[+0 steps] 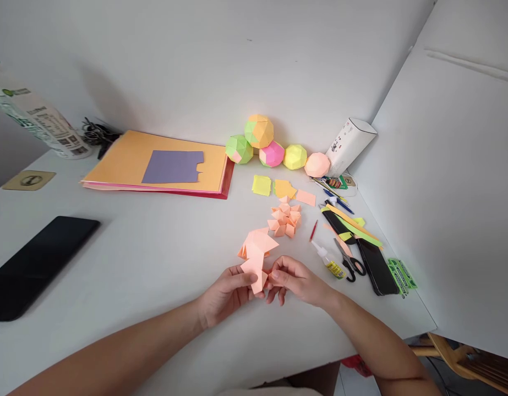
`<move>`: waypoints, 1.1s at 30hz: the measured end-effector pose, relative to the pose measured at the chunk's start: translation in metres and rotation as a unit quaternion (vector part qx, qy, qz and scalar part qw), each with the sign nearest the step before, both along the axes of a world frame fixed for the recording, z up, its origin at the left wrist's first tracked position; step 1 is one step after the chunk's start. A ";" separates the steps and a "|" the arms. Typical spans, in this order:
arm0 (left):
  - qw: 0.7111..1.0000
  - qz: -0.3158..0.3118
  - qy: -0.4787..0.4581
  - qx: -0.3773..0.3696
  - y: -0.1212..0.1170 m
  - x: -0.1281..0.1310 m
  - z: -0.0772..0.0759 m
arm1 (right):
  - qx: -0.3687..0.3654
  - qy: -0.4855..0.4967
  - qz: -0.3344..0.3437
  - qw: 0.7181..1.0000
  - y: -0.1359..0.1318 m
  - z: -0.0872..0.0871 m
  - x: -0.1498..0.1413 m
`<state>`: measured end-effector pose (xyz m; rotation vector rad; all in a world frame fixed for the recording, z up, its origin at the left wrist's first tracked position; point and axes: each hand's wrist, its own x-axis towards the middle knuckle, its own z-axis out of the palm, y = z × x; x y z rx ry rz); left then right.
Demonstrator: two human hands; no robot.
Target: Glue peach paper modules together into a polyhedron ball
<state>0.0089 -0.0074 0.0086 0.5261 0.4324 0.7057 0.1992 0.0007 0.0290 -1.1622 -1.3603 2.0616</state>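
Note:
A partly joined peach paper model point(257, 242) with pointed flaps hangs between my hands above the table. My left hand point(231, 291) is closed on its lower part, thumb on top of the paper. At the model's lower right edge, the fingers of my right hand point(293, 280) pinch a small flap of the same peach paper; part of it is hidden by the fingertips. Just beyond lies a pile of folded peach paper pieces point(284, 220). To the right of my right hand are a small glue bottle point(330, 261) and black-handled scissors point(348, 261).
Finished paper balls point(295, 157) line the wall, beside a white box point(350, 146). A stack of coloured paper point(130, 159) lies back left, a large black phone point(39, 269) at left. Sticky notes point(261, 185), pens point(338, 202) and another phone point(376, 267) are right of centre.

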 end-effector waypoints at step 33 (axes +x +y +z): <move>0.999 0.003 0.027 -0.029 -0.002 -0.001 0.000 | 0.002 -0.009 -0.086 0.996 0.006 -0.009 0.004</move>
